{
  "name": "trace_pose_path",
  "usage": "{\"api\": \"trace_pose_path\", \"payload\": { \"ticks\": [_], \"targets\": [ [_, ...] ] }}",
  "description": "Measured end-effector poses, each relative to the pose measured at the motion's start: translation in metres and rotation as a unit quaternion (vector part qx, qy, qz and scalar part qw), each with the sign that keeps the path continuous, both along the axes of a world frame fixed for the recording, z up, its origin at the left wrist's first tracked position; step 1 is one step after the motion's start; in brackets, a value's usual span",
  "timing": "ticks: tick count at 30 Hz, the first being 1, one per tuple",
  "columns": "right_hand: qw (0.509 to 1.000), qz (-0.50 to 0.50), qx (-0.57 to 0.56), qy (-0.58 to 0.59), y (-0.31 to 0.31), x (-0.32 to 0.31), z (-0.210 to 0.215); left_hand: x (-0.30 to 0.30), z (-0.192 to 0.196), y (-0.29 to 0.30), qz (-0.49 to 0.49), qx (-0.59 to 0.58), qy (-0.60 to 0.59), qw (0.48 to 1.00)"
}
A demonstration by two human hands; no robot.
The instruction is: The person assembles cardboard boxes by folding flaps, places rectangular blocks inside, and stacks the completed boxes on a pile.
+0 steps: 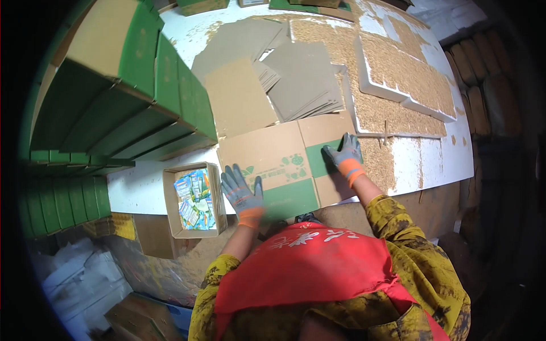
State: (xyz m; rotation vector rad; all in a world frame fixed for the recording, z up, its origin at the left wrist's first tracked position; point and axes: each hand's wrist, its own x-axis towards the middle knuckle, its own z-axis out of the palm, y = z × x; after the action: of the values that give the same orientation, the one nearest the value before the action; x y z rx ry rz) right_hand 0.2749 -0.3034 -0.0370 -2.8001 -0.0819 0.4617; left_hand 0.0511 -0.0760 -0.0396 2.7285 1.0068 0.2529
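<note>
A flattened cardboard box (267, 150), brown with green bands and green print, lies in front of me at the table's near edge. My left hand (242, 193), in a grey glove with an orange cuff, rests on its left side with the fingers spread. On the green band at its right side lies my right hand (346, 155), gloved alike, fingers apart. Neither hand grips anything that I can see. Just left of my left hand stands an open carton (215, 199) holding several small blue, green and white packets (195, 200).
Grey cardboard sheets (301, 77) and a brown sheet (238, 96) lie beyond the box. White foam trays (380, 90) filled with tan grains stand at the right, with loose grains around them. Green and brown boxes (168, 79) are stacked at the left. White bags (85, 284) lie below.
</note>
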Motion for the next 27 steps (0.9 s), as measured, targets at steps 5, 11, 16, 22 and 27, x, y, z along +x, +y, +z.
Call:
{"api": "trace_pose_path", "payload": {
  "ticks": [5,11,16,22,27],
  "targets": [
    [0.986,-0.137,0.086,-0.051,-0.054,0.006,-0.021,-0.001,0.0,-0.005,0.023,-0.061,-0.094,0.993],
    [0.912,-0.111,0.394,0.009,-0.069,0.001,0.008,-0.005,0.018,-0.014,0.055,-0.128,-0.238,0.961],
    [0.707,-0.146,0.689,0.059,-0.085,0.024,0.105,-0.01,0.073,0.0,0.13,0.074,-0.26,0.954],
    [0.818,0.037,0.568,0.082,-0.126,0.071,0.098,0.026,0.248,0.006,-0.282,0.142,-0.089,0.945],
    [0.788,0.207,0.349,-0.463,-0.061,-0.002,0.205,0.038,0.284,0.01,-0.234,-0.242,0.096,0.937]
  ]
}}
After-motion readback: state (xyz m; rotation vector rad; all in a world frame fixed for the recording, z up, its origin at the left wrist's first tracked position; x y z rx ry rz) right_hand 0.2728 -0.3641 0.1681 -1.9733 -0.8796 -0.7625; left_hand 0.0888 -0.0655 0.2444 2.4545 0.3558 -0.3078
